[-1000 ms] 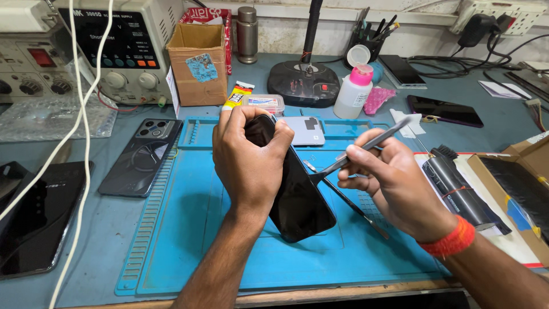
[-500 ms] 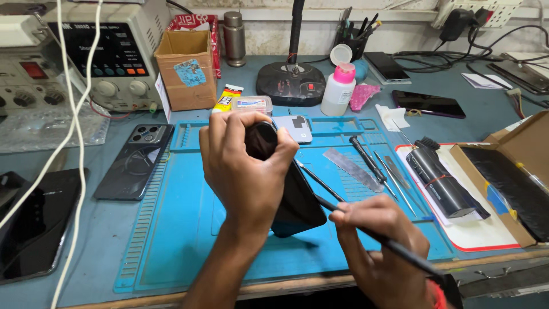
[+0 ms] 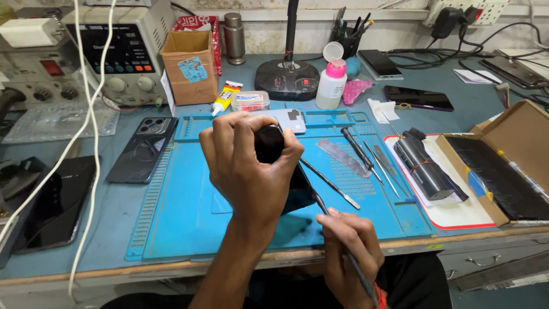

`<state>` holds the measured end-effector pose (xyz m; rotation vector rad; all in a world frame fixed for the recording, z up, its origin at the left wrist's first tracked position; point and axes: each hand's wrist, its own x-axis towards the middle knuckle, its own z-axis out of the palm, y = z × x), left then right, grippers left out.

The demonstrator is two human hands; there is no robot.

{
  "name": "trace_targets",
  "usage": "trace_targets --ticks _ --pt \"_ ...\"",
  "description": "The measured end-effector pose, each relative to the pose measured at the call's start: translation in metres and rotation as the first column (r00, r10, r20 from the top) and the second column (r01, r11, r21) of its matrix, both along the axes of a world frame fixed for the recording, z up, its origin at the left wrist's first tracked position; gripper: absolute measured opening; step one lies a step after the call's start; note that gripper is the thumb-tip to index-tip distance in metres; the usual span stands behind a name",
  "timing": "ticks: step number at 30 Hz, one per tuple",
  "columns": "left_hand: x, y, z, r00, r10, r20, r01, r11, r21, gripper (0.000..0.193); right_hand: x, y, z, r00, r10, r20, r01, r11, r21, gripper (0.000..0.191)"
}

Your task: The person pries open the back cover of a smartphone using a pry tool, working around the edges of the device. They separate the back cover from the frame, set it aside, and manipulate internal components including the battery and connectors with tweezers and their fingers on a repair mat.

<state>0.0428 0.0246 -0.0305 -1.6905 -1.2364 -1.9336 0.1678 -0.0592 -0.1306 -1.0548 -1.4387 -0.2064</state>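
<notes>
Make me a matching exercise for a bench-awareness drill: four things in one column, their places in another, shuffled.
Things:
1. black phone
2. thin metal tool
3. white bottle with pink cap
4. cardboard box

Places:
A. held in the right hand
B. far edge of the blue mat, left of the yellow glue tube
C. held in the left hand
D. beside the round black lamp base

Pairs: 1-C, 2-A, 3-D, 4-B

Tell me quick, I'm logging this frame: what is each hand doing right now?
Left hand: closed around a black phone, held tilted over the blue mat.
Right hand: closed on a thin metal tool, tip at the phone's edge.
</notes>
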Motion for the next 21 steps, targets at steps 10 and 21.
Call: trace_targets --ticks 10,21 --pt "0.004 0.006 0.000 1.000 -0.016 0.008 0.016 1.000 0.010 0.027 -0.001 0.005 0.003 1.000 0.019 0.002 -0.019 1.000 -0.001 0.016" --pt "-0.003 0.008 -0.003 0.999 -0.035 0.004 0.035 0.999 0.021 0.027 -0.001 0.012 0.008 0.999 0.023 -0.031 -0.025 0.997 -0.072 0.013"
